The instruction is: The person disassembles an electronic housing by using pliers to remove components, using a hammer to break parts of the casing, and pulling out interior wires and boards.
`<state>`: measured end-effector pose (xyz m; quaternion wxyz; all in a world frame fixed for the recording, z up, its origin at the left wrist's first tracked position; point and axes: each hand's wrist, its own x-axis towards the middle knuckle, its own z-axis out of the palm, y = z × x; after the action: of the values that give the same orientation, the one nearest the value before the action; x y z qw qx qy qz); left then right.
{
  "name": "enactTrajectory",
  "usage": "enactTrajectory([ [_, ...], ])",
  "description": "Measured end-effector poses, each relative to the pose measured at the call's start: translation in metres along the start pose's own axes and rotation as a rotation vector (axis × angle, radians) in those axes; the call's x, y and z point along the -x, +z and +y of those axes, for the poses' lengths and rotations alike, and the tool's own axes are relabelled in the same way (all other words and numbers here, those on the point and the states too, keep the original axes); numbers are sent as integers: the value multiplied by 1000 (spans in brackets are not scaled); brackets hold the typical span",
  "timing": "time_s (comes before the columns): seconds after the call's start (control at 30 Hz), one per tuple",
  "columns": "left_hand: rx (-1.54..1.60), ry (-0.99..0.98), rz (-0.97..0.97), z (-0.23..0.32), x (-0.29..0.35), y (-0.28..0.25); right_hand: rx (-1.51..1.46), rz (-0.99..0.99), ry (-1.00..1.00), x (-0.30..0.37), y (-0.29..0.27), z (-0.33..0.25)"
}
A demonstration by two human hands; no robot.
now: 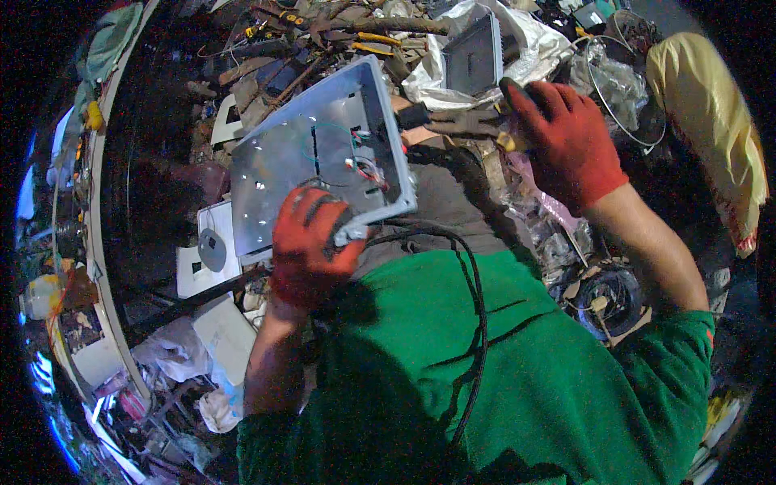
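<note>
A light-grey box-shaped housing (377,89) with a shiny metal plate inside is tilted over my lap. My left hand (317,242), in a red glove with dark finger pads, is closed around its lower edge. Thin red, white and green wires (368,168) sit inside the housing by its right wall. To the right, my right hand (570,141), also red-gloved, is raised with fingers curled. Whatever it holds is unclear; a blurred yellowish piece (508,142) shows just below its fingers. A black cable (465,250) loops from near the housing down over my green shirt.
A white sack (525,61) with a grey panel (475,55) in it stands ahead. Tools and scrap, including yellow-handled pliers (380,39), are heaped at the far side. A yellow bag (707,121) is at right, a coil of black cable (610,303) below. White plates (214,250) lie left.
</note>
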<state>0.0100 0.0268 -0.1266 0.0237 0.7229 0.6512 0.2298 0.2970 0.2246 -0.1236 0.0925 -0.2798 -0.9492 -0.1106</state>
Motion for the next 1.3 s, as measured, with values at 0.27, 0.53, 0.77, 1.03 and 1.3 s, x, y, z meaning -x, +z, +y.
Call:
enactTrajectory([
  [0.27,-45,88,-126,15,15,24,17,-242,-38,31,20,8],
  [0.53,-81,287,-112,-9,19,33,-957,-941,92,36,12,34],
  [0.77,102,280,-229,-30,14,40,-1192,-1153,306,13,-2,49],
  [1.03,118,439,-237,-47,19,45,-1923,-1143,560,55,45,89],
  [1.3,108,453,-210,-42,14,38,-1396,-1258,64,27,50,103],
])
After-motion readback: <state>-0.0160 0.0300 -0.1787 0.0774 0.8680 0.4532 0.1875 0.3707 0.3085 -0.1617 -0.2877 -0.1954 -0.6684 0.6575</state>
